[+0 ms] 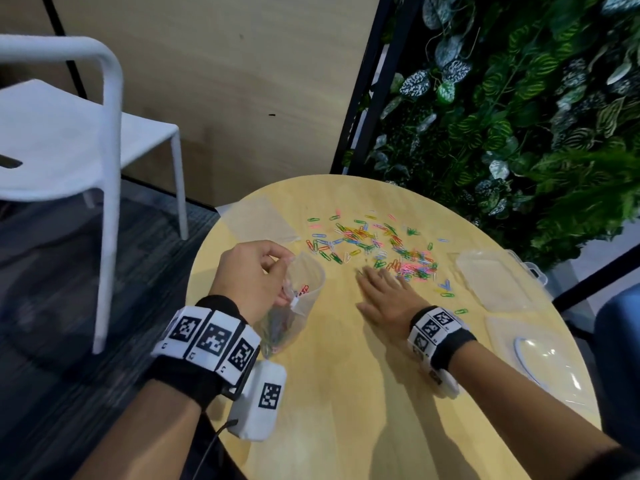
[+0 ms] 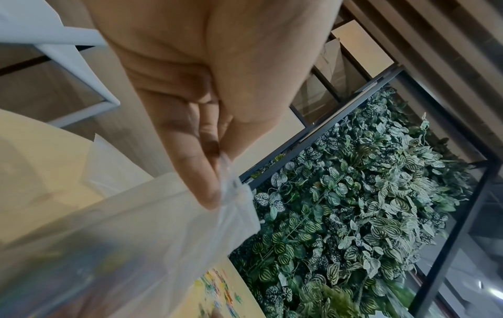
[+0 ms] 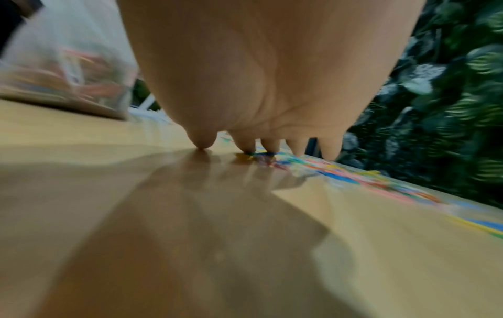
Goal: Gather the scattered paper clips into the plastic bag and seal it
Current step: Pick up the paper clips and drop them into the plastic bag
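On round table (image 1: 346, 393): left hand (image 1: 251, 277) pinches clear bag (image 1: 304, 285); right hand (image 1: 388, 296) flat on coloured clips (image 1: 374, 244).

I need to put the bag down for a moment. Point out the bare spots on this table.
Bare wood lies on the table between the two forearms, below the right hand and beside the plastic bag the left hand holds. Crowded: paper clips across the far middle, clear plastic boxes along the right edge.

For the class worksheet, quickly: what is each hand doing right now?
Left hand: pinches the rim of the plastic bag.
Right hand: open, fingers flat on the table at the paper clips.
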